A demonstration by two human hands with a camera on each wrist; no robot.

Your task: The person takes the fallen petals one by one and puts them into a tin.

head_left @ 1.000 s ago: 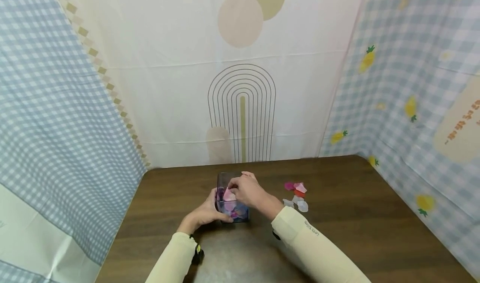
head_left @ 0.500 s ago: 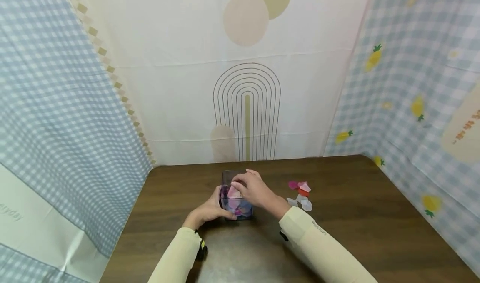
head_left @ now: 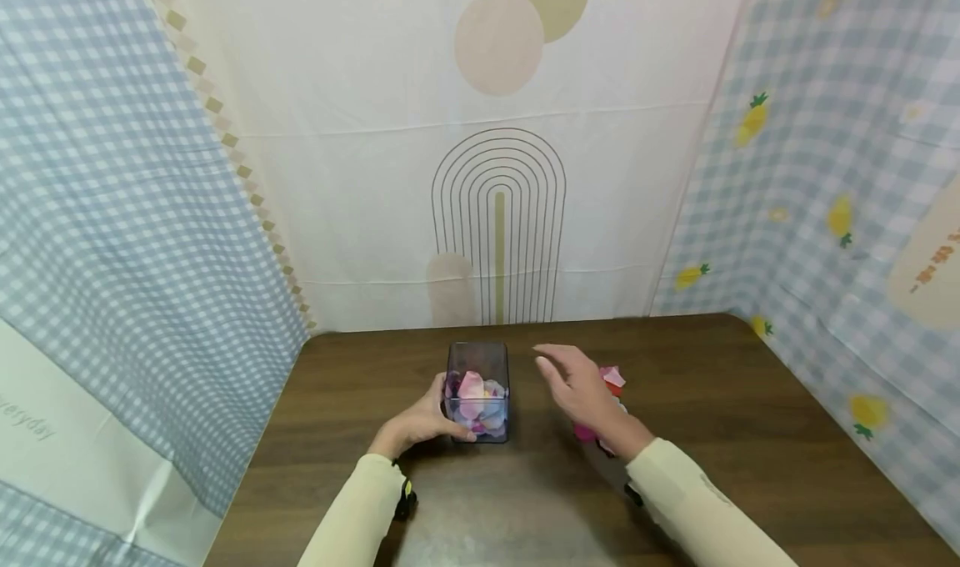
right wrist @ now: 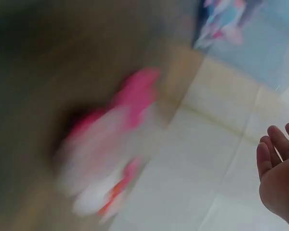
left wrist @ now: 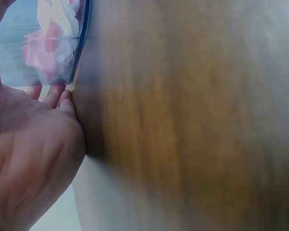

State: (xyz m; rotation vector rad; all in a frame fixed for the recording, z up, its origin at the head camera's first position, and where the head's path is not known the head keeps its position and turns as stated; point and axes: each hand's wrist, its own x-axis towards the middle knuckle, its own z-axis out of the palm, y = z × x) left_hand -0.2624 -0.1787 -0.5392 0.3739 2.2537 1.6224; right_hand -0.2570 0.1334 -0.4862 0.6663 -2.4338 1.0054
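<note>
A clear, smoky-tinted plastic box stands on the table, holding pink, white and bluish flower petals. My left hand grips the box at its left side, thumb across the front and fingers round the side. In the left wrist view the fingers reach along the table by the box's bottom edge. To the right of the box, my right hand hovers with relaxed fingers and nothing in them. It partly hides loose petals in pink, red and white. These petals look blurred in the right wrist view.
The brown wooden table ends at a white patterned cloth hung behind it. Checked cloths hang at both sides. A black band with a yellow mark is at the left wrist.
My right hand has left the box and moved right, over the loose petals. A pale pink petal it pinched now lies in the box. My left hand keeps its hold.
</note>
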